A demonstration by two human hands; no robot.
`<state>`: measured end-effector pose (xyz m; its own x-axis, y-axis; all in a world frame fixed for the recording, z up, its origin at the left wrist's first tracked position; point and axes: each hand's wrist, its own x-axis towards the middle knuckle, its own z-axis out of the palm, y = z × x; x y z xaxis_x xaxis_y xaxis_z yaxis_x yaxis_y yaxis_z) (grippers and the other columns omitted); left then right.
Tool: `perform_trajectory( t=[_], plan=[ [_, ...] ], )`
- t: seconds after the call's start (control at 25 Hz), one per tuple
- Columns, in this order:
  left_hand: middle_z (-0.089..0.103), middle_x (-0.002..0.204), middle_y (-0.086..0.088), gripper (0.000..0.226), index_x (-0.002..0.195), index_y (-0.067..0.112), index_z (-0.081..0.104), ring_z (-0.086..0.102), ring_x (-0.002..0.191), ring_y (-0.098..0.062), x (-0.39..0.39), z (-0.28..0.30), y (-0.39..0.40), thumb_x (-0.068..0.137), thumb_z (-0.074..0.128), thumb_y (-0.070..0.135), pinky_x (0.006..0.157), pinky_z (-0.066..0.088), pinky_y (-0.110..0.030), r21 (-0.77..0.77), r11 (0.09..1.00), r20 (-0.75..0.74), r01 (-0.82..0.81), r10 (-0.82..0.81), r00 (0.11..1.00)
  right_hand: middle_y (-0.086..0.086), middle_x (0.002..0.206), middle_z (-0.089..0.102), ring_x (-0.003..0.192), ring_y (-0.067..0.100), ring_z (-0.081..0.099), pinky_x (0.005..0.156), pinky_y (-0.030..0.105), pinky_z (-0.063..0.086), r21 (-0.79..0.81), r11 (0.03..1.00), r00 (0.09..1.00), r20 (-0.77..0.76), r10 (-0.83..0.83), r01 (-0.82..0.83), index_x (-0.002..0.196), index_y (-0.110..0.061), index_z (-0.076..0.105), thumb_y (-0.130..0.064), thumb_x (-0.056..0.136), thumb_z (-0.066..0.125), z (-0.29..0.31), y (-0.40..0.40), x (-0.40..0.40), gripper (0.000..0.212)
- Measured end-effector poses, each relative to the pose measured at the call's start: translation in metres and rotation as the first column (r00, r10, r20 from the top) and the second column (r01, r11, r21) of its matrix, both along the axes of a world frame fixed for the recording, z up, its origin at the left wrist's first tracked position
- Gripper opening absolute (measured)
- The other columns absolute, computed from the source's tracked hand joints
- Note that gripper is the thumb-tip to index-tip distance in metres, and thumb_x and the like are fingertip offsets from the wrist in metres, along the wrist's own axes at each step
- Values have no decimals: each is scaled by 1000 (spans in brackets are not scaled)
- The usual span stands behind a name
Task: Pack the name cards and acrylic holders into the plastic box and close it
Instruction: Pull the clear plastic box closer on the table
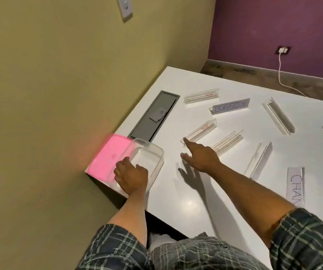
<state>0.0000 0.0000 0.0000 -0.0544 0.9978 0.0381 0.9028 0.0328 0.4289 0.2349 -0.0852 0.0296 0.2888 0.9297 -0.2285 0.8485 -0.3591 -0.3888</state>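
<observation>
A clear plastic box stands open at the table's near left corner, partly on its pink lid. My left hand rests on the box's near rim and grips it. My right hand hovers open over the table, its forefinger touching the near end of an acrylic holder. Several more acrylic holders lie scattered, one just right of that hand and one further right. A holder with the card "KOSAKSI" stands behind. A card reading "CHA" lies at the right.
The white table butts against an olive wall on the left. A grey cable hatch is set into the tabletop behind the box. More holders lie at the far right. A white charger cable runs along the floor beyond.
</observation>
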Motion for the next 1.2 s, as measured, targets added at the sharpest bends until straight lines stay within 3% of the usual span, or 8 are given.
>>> perform_trajectory(
  t=[0.12, 0.28, 0.44, 0.72, 0.88, 1.0, 1.12, 1.2],
  plan=[
    [38, 147, -17, 80, 146, 9, 37, 41, 128, -40, -14, 0, -4, 76, 72, 23, 107, 35, -47, -163, 940, -19, -299, 300, 954, -2, 164, 28, 148, 24, 32, 116, 46, 33, -80, 996, 981, -188, -56, 42, 161, -28, 15, -54, 101, 42, -1, 30, -18, 71],
    [34, 146, -17, 88, 151, 11, 26, 40, 126, -39, -23, -8, -10, 77, 72, 19, 107, 34, -47, -258, 898, 45, -357, 380, 924, 1, 165, 27, 149, 25, 32, 117, 46, 32, -171, 985, 965, -250, -75, 32, 160, -24, 18, -43, 100, 45, -11, 51, -41, 69],
    [30, 146, -16, 95, 153, 12, 20, 37, 124, -40, -26, -8, -5, 73, 71, 10, 107, 34, -46, -317, 854, 100, -412, 462, 881, 3, 168, 18, 153, 21, 20, 124, 40, 20, -189, 982, 934, -354, -51, -18, 161, -17, 15, -35, 104, 45, -23, 61, -52, 67],
    [38, 138, -20, 67, 143, 8, 38, 44, 124, -46, -52, -20, -3, 80, 58, 2, 103, 46, -50, -398, 828, 211, -394, 501, 840, 7, 164, 29, 150, 26, 30, 121, 34, 23, -214, 976, 874, -464, -143, 46, 158, -11, 26, -31, 103, 48, -31, 68, -61, 63],
    [43, 136, -21, 59, 141, 5, 43, 55, 116, -49, -57, -15, 0, 83, 56, 3, 101, 49, -51, -391, 852, 189, -348, 444, 876, 16, 128, 64, 120, 34, 61, 98, 36, 48, -209, 961, 759, -591, -273, 183, 127, -6, 58, -24, 97, 58, -32, 71, -62, 35],
    [43, 139, -21, 62, 146, 8, 40, 56, 116, -48, -52, -8, 1, 86, 56, 6, 97, 51, -49, -389, 872, 125, -297, 370, 921, 13, 120, 61, 97, 29, 73, 73, 33, 50, -266, 917, 615, -681, -396, 297, 140, -2, 41, -26, 94, 66, -26, 64, -54, 58],
    [44, 142, -17, 67, 153, 13, 36, 55, 120, -44, -41, 0, 1, 90, 57, 11, 94, 50, -47, -371, 907, 71, -199, 241, 968, 12, 115, 62, 68, 21, 72, 60, 29, 51, -281, 896, 622, -647, -441, 343, 154, -3, 22, -37, 92, 68, -22, 42, -32, 85],
    [47, 142, -15, 66, 154, 15, 36, 57, 119, -42, -32, 3, 2, 92, 58, 14, 93, 51, -46, -345, 934, 28, -97, 114, 993, 16, 89, 73, 53, 18, 65, 51, 27, 46, -295, 889, 647, -610, -457, 350, 151, -3, 28, -43, 90, 68, -26, 22, -11, 83]
  ],
)
